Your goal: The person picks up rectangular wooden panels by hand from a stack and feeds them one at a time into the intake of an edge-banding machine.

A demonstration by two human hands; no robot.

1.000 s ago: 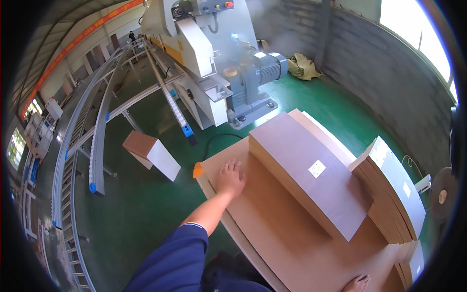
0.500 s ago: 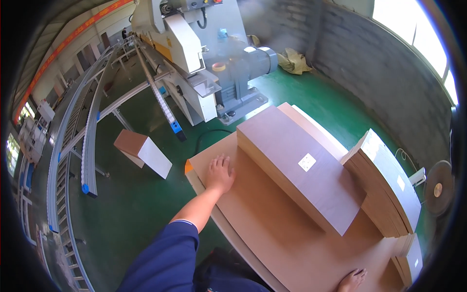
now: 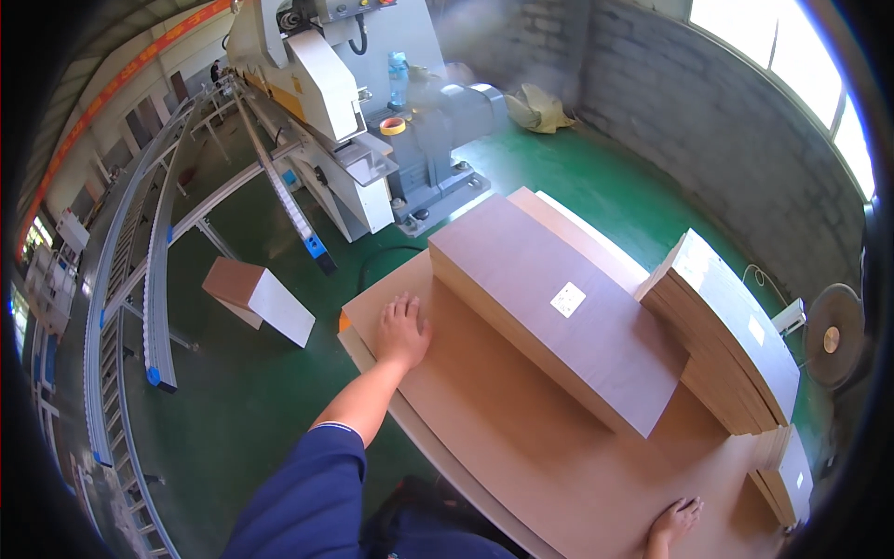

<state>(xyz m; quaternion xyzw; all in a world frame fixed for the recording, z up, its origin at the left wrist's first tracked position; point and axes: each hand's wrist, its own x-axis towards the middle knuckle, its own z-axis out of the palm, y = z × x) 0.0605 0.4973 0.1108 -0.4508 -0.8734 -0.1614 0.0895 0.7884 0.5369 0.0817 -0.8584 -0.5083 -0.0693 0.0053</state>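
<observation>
My left hand (image 3: 403, 334) lies flat near the left corner of a large brown board (image 3: 521, 443), fingers stretched out. Farther down the same board, at the lower right, rests my right hand (image 3: 677, 522), also palm down with nothing in it. Between and beyond the two hands sits a stack of panels (image 3: 521, 270), its greyish top one bearing a white label (image 3: 568, 300). Neither hand touches that stack. To its right stands a taller stack of panels (image 3: 736, 321) with a pale top, and a smaller stack (image 3: 787, 480) is at the board's right end.
Ahead stands a large grey machine (image 3: 321, 88) with a blue bottle (image 3: 398, 79) and a tape roll (image 3: 392, 126) on it. Roller conveyors (image 3: 160, 317) run along the left. A brown-and-white box-like piece (image 3: 265, 298) is on the green floor. A round disc (image 3: 832, 337) stands at right.
The whole view has shifted slightly, so the board and stacks appear a little farther left and higher. Both hands stay flat on the board, and nothing has been picked up.
</observation>
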